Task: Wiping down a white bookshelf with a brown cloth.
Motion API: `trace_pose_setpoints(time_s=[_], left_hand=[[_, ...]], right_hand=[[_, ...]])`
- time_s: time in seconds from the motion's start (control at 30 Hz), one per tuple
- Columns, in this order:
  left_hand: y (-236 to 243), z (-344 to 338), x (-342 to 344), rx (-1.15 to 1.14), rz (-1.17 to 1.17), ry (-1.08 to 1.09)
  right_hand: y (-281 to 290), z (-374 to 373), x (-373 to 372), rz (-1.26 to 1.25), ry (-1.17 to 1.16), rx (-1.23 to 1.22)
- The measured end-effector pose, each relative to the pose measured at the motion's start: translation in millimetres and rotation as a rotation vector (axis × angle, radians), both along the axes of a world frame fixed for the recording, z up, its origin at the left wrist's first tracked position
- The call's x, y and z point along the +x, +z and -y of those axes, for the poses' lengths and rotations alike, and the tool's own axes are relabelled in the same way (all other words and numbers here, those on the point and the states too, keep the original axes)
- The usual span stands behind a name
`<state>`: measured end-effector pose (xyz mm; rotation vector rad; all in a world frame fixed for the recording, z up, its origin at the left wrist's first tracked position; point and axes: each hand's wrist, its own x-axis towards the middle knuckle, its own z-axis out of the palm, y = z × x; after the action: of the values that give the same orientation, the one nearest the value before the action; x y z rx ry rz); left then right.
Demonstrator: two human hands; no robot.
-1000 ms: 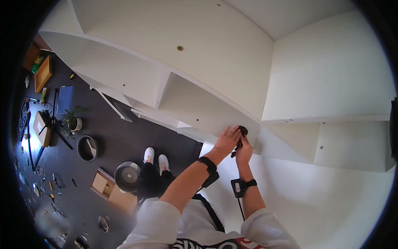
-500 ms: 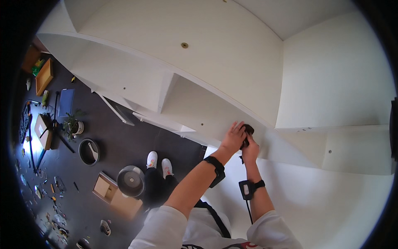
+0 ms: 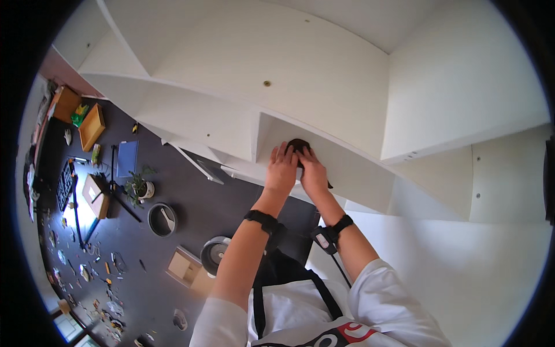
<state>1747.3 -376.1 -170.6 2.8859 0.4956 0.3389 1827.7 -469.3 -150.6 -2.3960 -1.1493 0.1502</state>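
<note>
A dark brown, crumpled cloth [image 3: 300,144] lies against the surface of a white shelf compartment [image 3: 352,168], in front of me. My left hand [image 3: 281,170] is at the cloth's left edge, its fingers bent over it. Beside it, my right hand [image 3: 313,171] presses on the cloth from the right. A dark corner of the cloth hangs out past the right hand. Both hands are close together, and the undersides of the fingers are hidden.
White shelving with dividers surrounds the hands. On the dark floor at left are a grey pot [image 3: 215,254], a dark basin [image 3: 162,220], an open cardboard box [image 3: 184,267], a potted plant [image 3: 139,188], a tripod [image 3: 113,185], a wooden tray [image 3: 92,127] and scattered small items.
Both hands and the cloth have moved left along the compartment, toward its divider. The view has shifted, showing more of the floor at left.
</note>
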Motion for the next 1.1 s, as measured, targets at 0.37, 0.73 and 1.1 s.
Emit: trace_pose_setpoints(time_s=[0.37, 0.73, 1.1], left_hand=[[5, 66, 58, 0.038, 0.000, -0.181], [19, 192, 143, -0.515, -0.095, -0.476], [-13, 174, 160, -0.145, 0.049, -0.519]], right_hand=[[6, 79, 44, -0.179, -0.207, -0.015], [18, 217, 65, -0.088, -0.649, -0.027], [-47, 238, 87, 0.092, -0.644, 0.102]])
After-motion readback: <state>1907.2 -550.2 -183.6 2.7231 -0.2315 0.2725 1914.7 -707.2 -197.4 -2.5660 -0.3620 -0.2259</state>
